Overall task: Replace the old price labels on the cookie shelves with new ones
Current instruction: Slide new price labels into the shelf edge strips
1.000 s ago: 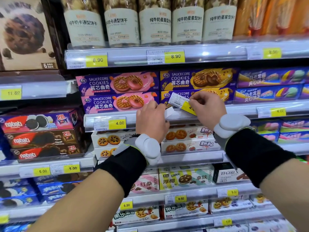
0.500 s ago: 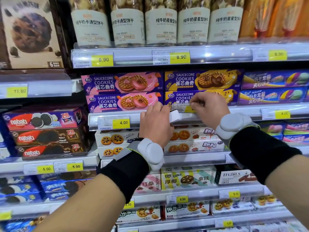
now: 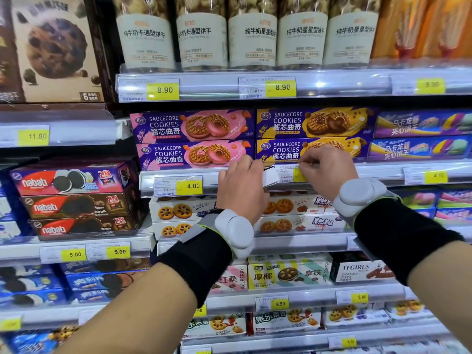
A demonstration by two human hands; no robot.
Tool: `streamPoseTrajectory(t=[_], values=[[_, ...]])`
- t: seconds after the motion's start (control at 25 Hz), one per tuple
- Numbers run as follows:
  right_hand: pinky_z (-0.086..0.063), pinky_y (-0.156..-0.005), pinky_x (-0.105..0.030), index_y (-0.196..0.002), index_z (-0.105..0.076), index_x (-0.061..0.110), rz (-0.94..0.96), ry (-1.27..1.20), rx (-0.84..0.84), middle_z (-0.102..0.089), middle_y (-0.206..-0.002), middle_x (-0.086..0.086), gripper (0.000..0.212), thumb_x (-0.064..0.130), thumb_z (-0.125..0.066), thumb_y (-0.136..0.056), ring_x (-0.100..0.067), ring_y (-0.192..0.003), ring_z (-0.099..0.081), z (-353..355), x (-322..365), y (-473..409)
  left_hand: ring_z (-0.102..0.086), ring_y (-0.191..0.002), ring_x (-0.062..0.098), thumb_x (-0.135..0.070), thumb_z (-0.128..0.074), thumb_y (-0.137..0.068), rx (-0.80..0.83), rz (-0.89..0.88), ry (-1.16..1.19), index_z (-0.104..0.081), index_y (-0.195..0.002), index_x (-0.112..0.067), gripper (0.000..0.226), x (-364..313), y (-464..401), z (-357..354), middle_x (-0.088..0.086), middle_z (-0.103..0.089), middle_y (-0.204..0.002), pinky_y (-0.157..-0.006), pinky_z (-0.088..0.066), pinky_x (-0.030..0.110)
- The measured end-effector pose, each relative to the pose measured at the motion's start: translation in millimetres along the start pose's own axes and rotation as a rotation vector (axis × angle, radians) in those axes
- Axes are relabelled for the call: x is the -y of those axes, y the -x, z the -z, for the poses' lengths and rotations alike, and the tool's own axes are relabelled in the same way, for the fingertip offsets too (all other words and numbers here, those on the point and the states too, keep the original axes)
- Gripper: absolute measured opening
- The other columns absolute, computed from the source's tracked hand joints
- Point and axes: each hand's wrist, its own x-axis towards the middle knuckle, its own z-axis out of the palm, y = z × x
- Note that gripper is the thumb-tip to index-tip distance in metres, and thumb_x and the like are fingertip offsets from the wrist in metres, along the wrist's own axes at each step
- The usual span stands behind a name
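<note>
The new price label (image 3: pixel 293 174) lies directly ahead of me in the clear label rail (image 3: pixel 378 173) of the shelf that carries the Saucecore cookie boxes (image 3: pixel 314 152), its long axis running left to right along the rail edge. It sits between my two hands, partly covered by them; its white part and a strip of its yellow part show. My right hand (image 3: pixel 328 169) is the nearer to it: the fingers are curled and the fingertips (image 3: pixel 305 164) pinch or press at the label's top edge, where it meets the rail. I cannot tell whether the label is fully seated behind the clear strip. My left hand (image 3: pixel 242 185) is just to the left, fingers curled, gripping a small white stack of cards (image 3: pixel 271 176) that juts out to the right, touching or overlapping the label's left end. In my judgement, the coming move is a downward press by the right hand. A seated label marked 4.00 (image 3: pixel 178 186) stands further left in the same rail.
</note>
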Motion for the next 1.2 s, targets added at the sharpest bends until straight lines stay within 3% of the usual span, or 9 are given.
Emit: streamPoseTrajectory(t=[0.4, 0.56, 0.72, 1.04, 1.2], values=[[-0.046, -0.082, -0.040, -0.095, -0.073, 0.012, 0.048, 0.078, 0.054, -0.067, -0.093, -0.012, 0.022, 0.018, -0.051, -0.092, -0.033, -0.089, -0.055, 1.3, -1.4, 7.5, -0.043, -0.109, 0.026, -0.024, -0.063, -0.082, 0.004, -0.003, 0.000, -0.051, -0.115, -0.015, 0.036, 0.3, -1.7, -0.4, 0.003, -0.049, -0.113, -0.089, -0.034, 0.039], [-0.044, -0.082, -0.040, -0.094, -0.070, 0.015, 0.065, 0.077, 0.062, -0.064, -0.093, -0.008, 0.021, 0.028, -0.053, -0.090, -0.030, -0.092, -0.051, -1.6, -6.7, 13.1, -0.043, -0.110, 0.026, -0.025, -0.064, -0.081, 0.003, -0.001, -0.003, -0.050, -0.115, -0.016, 0.038, 0.2, -2.0, -0.6, 0.003, -0.049, -0.113, -0.090, -0.034, 0.039], [-0.040, -0.084, -0.037, -0.099, -0.070, 0.014, 0.089, 0.107, 0.022, -0.064, -0.098, -0.008, 0.021, 0.026, -0.056, -0.088, -0.029, -0.094, -0.048, -4.0, -9.3, 24.1, -0.043, -0.109, 0.026, -0.025, -0.064, -0.082, -0.003, -0.003, 0.000, -0.050, -0.114, -0.015, 0.036, -0.5, -0.1, 0.3, 0.004, -0.048, -0.113, -0.089, -0.034, 0.039], [-0.037, -0.097, -0.044, -0.117, -0.062, 0.015, 0.067, 0.145, 0.019, -0.061, -0.114, -0.009, 0.039, 0.022, -0.063, -0.079, -0.035, -0.109, -0.044, -3.1, -7.7, 41.4, -0.043, -0.111, 0.027, -0.023, -0.063, -0.084, -0.003, 0.010, 0.019, -0.051, -0.116, -0.013, 0.035, -2.1, 0.3, 0.9, 0.005, -0.049, -0.116, -0.092, -0.035, 0.040], [-0.038, -0.099, -0.045, -0.114, -0.062, 0.017, 0.026, 0.125, 0.044, -0.060, -0.117, -0.007, 0.037, 0.025, -0.063, -0.078, -0.035, -0.112, -0.044, -2.3, -6.2, 40.9, -0.044, -0.111, 0.029, -0.019, -0.061, -0.084, 0.008, 0.012, 0.042, -0.052, -0.121, -0.011, 0.038, -0.4, -2.1, 1.6, 0.007, -0.049, -0.117, -0.092, -0.036, 0.041]])
